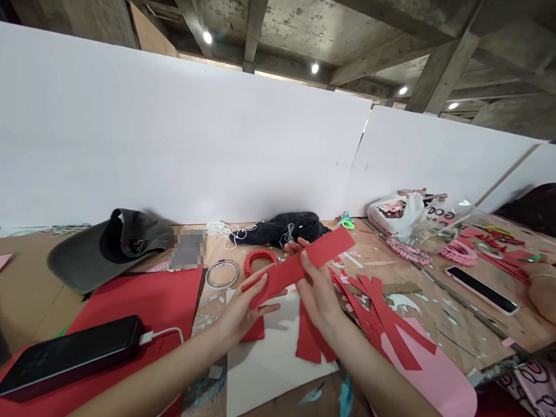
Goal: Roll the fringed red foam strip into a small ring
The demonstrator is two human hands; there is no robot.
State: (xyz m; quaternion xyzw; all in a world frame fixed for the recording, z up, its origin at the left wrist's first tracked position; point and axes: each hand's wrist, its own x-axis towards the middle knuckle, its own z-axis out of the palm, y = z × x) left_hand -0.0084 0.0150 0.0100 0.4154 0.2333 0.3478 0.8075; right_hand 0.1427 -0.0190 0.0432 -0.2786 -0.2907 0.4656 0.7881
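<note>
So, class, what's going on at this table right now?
A person holds a long red paper strip above the table with both hands: the left hand grips its lower end, the right hand its middle. More cut red strips lie on pink paper to the right. A grey cap and a black power bank sit on the left.

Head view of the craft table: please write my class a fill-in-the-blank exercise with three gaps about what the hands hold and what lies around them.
1. Both the left hand and the right hand hold a long strip of ____ paper.
2. The black power bank has a ____ cable plugged in.
3. The grey ____ lies upside down at the far left.

Missing words: red; white; cap
</note>
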